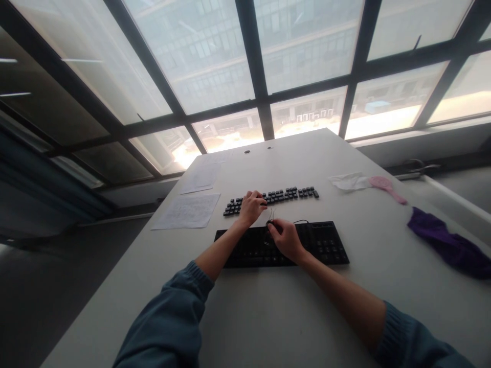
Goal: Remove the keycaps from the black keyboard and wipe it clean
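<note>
From where I stand, the keyboard (249,250) lies flat on the worktop (253,312), squarely in front of the person, with a slanting band of loose keycaps (286,195) laid out in rows just beyond it. The right hand (286,237) is over the middle of the board, its fingers closed round a small dark wire tool (269,223) whose thin prongs point away toward the rows. The left hand (252,207) reaches past the board to the keycaps, fingers bent, thumb and forefinger close together; whether a cap is pinched between them I cannot tell.

To my eye this is one-cap-at-a-time work, and the two hands share it sensibly. The left does well to touch one cap alone, since a stray knuckle could jog its neighbours and muddle the rows. When the tool is used, I would keep it upright, hook the prongs under opposite sides of a key and draw straight up; a tilt could strain the stem. A free palm on the board's edge would stop it sliding. The cable (302,221) near the right hand is best kept from underneath.

The papers (186,210) and the purple cloth (447,243) lie well apart from the hands (a mercy, with parts so small).
</note>
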Motion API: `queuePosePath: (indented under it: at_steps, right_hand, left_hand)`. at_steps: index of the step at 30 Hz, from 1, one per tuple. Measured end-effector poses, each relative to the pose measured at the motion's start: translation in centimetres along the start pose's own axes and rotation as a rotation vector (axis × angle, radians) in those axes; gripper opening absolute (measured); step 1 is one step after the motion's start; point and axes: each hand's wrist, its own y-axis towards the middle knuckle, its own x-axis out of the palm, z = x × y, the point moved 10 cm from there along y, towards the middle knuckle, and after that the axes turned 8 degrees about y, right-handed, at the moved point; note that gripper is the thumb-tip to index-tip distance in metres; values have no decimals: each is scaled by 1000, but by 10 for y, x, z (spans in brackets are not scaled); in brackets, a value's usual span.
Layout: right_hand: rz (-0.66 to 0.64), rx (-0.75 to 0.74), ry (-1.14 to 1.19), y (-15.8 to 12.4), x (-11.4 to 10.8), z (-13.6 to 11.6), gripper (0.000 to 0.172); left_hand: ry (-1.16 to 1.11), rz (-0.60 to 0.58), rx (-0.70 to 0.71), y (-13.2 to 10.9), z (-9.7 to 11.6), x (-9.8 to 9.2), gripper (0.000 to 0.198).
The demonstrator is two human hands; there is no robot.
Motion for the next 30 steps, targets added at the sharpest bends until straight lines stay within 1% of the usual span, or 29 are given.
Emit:
queuePosePath:
  at_steps: [5, 13, 16, 18, 21, 22, 24, 26, 28, 30]
  right_hand:
    - [4, -14, 5, 0, 0, -2, 24]
    - [-7, -33, -38, 1, 1, -1, 23]
    - [-8, -22, -3, 0, 2, 1, 22]
    - [5, -12, 34, 0, 1, 2, 21]
    - [61, 7, 102, 1, -7, 1, 22]
    - [81, 12, 123, 1, -10, 1, 23]
    - [100, 17, 145, 3, -17, -2, 24]
    - [89, 8, 125, 4, -20, -7, 23]
    - [55, -22, 63, 3, -21, -12, 22]
    - [14, -68, -15, 0, -18, -18, 22]
  left_hand:
    - [-9, -7, -34, -3, -9, 9, 11]
    - [-34, 7, -23, -1, -9, 11, 12]
    - [-75, 45, -10, -2, -10, 2, 16]
    - [-99, 109, -37, -6, -14, -12, 18]
    - [-128, 209, -110, -22, -18, -39, 14]
    - [-145, 225, -125, -30, -17, -47, 13]
    - [-197, 217, -121, -47, -6, -56, 13]
    - [-270, 167, -89, -65, 10, -57, 13]
    - [-346, 110, -62, -83, 27, -52, 11]
    - [-408, 71, -54, -98, 40, -44, 11]
